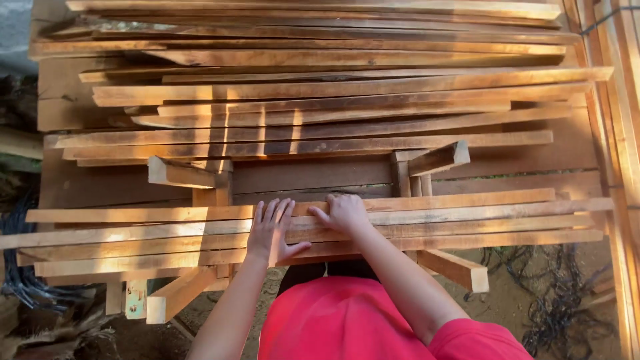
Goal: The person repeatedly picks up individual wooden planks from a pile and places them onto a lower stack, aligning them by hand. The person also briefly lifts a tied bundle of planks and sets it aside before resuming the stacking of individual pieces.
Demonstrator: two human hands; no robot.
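Just below the middle of the frame, the left hand (270, 230) lies flat with its fingers spread wide, palm down on the near row of wooden slats (427, 223), gripping nothing. Right beside it, the right hand (345, 213) is curled over the same slats with its fingers bent onto the wood; whether they close around a slat's far edge cannot be told from here. The two hands nearly touch, and the slats run under both, from the left edge of the frame almost to the right.

These slats rest on short cross battens (175, 295) whose cut ends stick out toward the lower edge (another shows at lower right). Beyond a shadowed gap in the middle of the frame, a larger stack of long slats (320, 100) fills the upper half, laid loosely and slightly askew over wide boards.

Upright timber (623, 133) lines the right edge. Below, past the person's red shirt (347, 320), bare dirt ground (513, 280) shows at lower right with black tangled cord (567, 293); darker clutter sits at lower left.
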